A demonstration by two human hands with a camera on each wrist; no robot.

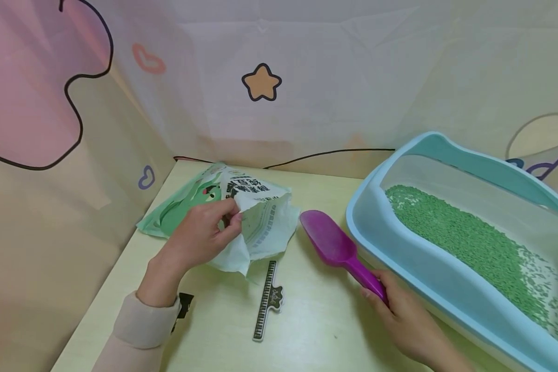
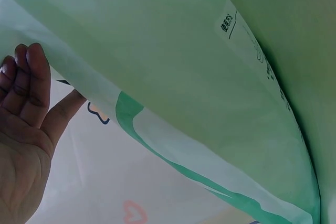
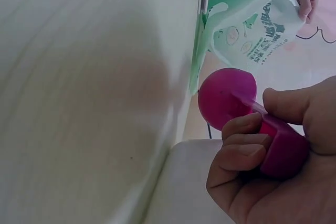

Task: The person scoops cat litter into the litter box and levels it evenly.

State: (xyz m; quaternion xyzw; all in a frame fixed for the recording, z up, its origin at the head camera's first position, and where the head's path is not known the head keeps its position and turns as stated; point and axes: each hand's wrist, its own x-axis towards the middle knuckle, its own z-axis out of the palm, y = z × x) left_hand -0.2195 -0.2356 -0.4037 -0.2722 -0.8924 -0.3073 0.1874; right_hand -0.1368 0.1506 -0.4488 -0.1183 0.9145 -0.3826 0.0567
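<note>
My left hand (image 1: 200, 232) pinches the top edge of a green and white printed plastic bag (image 1: 269, 199). The bag lies on its side at the back left, its mouth gaping toward the right. In the left wrist view the bag's wall (image 2: 157, 77) fills much of the picture, with the thumb and fingers at its edge. My right hand (image 1: 406, 318) grips the handle of a purple scoop (image 1: 327, 238). The scoop's bowl is held above the table, between the bag mouth and a blue litter box. No pellets show in the bowl. What the bag contains is hidden.
The blue litter box (image 1: 365, 219) stands along the right side, with green pellets (image 1: 465, 248) spread inside. A clip with a piano-key print (image 1: 266, 305) lies on the pale table (image 1: 316, 325) in front of the bag. Printed cloth (image 1: 325, 93) hangs behind and at the left.
</note>
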